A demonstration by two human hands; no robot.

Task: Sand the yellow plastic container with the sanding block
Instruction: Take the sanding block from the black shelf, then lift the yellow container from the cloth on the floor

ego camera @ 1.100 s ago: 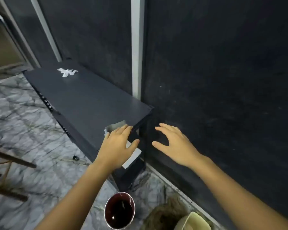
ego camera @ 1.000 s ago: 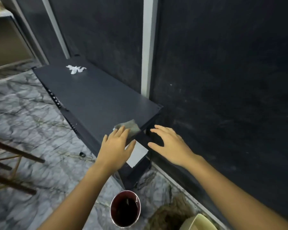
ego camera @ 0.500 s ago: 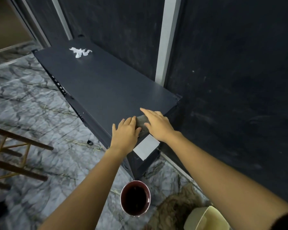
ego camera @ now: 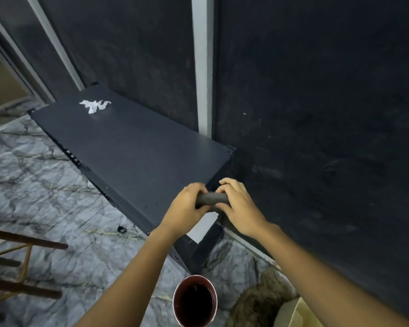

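Both hands are now closing around the grey sanding block (ego camera: 210,199), having come together since half a second ago, when they were lying flat on it. Left hand (ego camera: 187,208) is gripping its left end, right hand (ego camera: 237,205) its right end, at the near corner of the dark table (ego camera: 128,149). Below that corner, the yellow container (ego camera: 295,313) is sitting on the floor, right of a dark red cup (ego camera: 195,300).

Dim, softly blurred, wide-angle edge warp
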